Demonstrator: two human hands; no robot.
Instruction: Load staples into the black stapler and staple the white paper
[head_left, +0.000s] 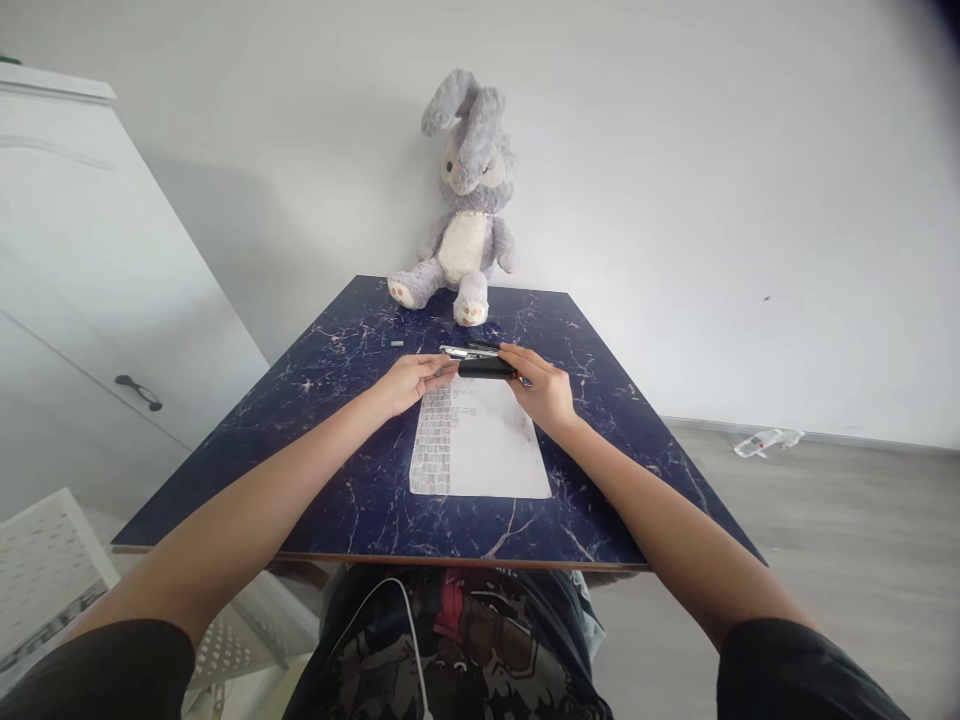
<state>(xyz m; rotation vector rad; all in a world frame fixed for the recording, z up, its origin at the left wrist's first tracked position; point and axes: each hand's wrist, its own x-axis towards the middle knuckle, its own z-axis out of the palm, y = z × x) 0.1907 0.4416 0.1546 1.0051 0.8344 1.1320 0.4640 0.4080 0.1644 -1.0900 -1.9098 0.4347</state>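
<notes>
My right hand [544, 390] grips the right end of a black stapler [486, 369]. The stapler is opened up, with its silvery metal rail showing behind the black part. My left hand [415, 382] is at the stapler's left end, its thumb and fingers drawn together. Something small and greyish shows between those fingertips, too small to name. Under the stapler lies a white sheet of paper [495, 440], with a column of grey writing or pattern along its left side. A small grey strip [397, 343] rests on the table left of the stapler.
The dark blue marbled table [337, 500] stands against a white wall. A plush rabbit [465, 240] sits at its back edge. On the left are a white cabinet [90, 260] and a white perforated chair [45, 570]. Clear plastic packaging [766, 442] lies on the floor at right.
</notes>
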